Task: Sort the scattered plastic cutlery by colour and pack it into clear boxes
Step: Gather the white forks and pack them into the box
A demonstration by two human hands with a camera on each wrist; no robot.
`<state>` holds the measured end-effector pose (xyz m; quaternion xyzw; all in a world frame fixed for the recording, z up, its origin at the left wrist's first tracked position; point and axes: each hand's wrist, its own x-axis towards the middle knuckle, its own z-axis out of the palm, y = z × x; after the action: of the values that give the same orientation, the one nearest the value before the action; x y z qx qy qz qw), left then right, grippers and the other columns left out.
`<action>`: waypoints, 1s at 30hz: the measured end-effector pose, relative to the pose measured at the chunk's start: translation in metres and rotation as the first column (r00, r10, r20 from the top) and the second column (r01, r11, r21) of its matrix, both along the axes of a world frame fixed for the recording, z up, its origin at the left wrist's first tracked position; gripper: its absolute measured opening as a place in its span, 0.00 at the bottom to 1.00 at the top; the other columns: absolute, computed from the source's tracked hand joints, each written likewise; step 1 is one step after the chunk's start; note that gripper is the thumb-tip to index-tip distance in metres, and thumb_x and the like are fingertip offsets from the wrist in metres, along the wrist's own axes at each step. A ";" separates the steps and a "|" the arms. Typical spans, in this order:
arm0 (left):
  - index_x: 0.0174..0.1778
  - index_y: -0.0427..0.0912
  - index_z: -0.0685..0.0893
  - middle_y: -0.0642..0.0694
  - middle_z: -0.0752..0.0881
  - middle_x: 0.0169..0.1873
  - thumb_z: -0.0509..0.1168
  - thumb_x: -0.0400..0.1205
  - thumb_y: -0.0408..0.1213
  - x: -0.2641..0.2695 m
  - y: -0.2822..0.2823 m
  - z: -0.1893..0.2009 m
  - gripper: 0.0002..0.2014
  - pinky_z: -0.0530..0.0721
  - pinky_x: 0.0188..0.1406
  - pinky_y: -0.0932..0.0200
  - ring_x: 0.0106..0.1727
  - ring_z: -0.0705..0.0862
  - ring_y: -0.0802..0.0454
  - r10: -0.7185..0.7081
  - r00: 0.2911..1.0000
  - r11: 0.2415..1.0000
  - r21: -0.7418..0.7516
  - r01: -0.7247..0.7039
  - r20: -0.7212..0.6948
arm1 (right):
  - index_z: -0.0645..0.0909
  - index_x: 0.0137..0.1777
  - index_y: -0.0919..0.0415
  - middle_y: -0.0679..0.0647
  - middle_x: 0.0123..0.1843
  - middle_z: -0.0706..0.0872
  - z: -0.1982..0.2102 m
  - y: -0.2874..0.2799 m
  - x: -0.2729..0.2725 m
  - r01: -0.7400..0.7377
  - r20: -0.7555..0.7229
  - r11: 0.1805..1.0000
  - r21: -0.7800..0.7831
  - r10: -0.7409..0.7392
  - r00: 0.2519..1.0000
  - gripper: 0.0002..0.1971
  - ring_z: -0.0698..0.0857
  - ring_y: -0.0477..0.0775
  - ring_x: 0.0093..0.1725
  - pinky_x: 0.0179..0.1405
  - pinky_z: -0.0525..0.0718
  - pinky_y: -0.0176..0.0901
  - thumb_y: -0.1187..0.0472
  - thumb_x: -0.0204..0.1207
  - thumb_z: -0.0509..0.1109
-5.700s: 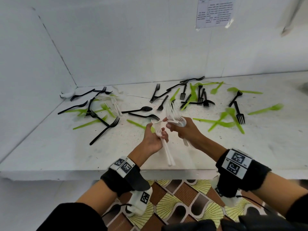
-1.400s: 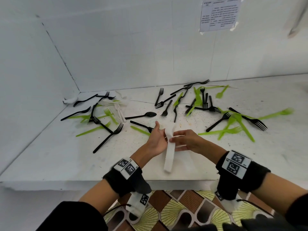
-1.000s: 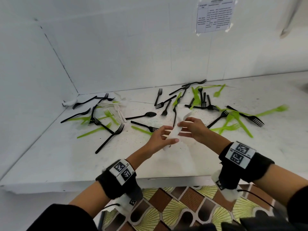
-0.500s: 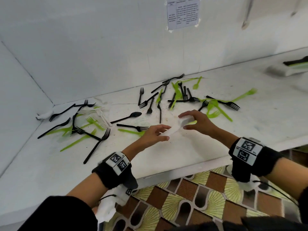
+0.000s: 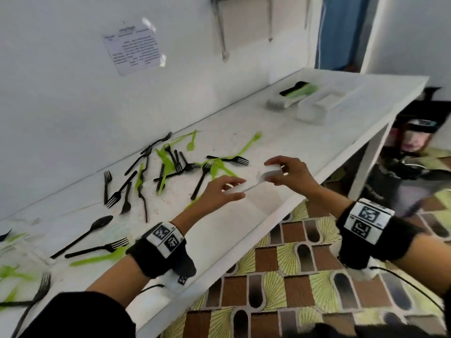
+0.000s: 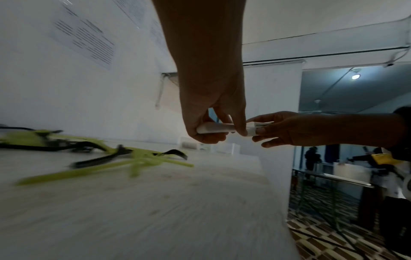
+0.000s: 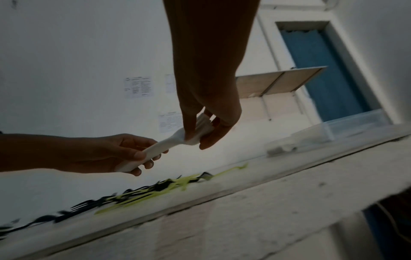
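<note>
While you hold it at both ends, the bundle of white cutlery (image 5: 251, 181) hangs in the air above the surface (image 5: 256, 215), near its front edge. Your left hand (image 5: 219, 191) has a closed grip round the handle end, fingers curled under and thumb on top. Your right hand (image 5: 290, 172) pinches the wider head end, fingertips (image 7: 204, 144) bent round the stacked heads. From the left wrist view the bundle (image 6: 219, 129) runs level between the two grips, clear of the surface below.

Just beyond your left grip, toward the wall, black forks (image 5: 200, 176) and green cutlery (image 5: 219, 167) lie crossed in a loose heap. Further out on the left-hand side, a black spoon (image 5: 85, 231) and another black fork (image 5: 97, 247) lie flat, apart from the heap, with more green pieces (image 5: 97, 258) beside them.

Well past your right grip, at the far end of the surface, stand clear boxes (image 5: 317, 106); one (image 5: 292, 93) holds black and green pieces, details blurred. A printed sheet (image 5: 134, 46) hangs on the wall (image 5: 61, 93) above the heap. Below your right grip, patterned floor (image 5: 280, 276).
</note>
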<state>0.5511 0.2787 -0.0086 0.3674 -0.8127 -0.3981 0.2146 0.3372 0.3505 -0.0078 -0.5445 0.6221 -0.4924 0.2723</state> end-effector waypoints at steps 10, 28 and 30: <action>0.58 0.45 0.86 0.50 0.84 0.52 0.74 0.75 0.37 -0.188 -0.030 0.007 0.16 0.73 0.49 0.76 0.48 0.80 0.62 -0.177 0.984 0.979 -0.101 0.175 -0.003 | 0.84 0.57 0.59 0.59 0.52 0.87 0.008 0.007 -0.170 0.221 -0.133 0.974 0.041 -0.214 0.968 0.16 0.83 0.46 0.36 0.34 0.81 0.23 0.69 0.69 0.75; 0.53 0.52 0.85 0.57 0.84 0.49 0.76 0.72 0.37 -0.397 -0.123 0.013 0.14 0.76 0.45 0.80 0.48 0.81 0.63 -0.211 0.977 0.972 -0.104 0.209 -0.008 | 0.84 0.56 0.63 0.54 0.49 0.85 0.007 -0.072 -0.381 0.224 -0.240 0.975 0.011 -0.215 0.947 0.16 0.81 0.47 0.46 0.40 0.74 0.15 0.65 0.68 0.78; 0.54 0.50 0.86 0.58 0.84 0.48 0.76 0.72 0.37 -0.415 -0.137 0.016 0.15 0.74 0.44 0.81 0.47 0.80 0.64 -0.203 0.979 0.972 -0.116 0.203 0.011 | 0.84 0.56 0.62 0.53 0.49 0.85 0.005 -0.086 -0.399 0.222 -0.235 0.975 0.018 -0.212 0.949 0.15 0.80 0.47 0.46 0.40 0.74 0.15 0.66 0.69 0.77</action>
<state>0.1360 0.1419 0.0076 0.2689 -0.8678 -0.3699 0.1943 -0.0617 0.2640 -0.0024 -0.5202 0.7163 -0.4388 0.1540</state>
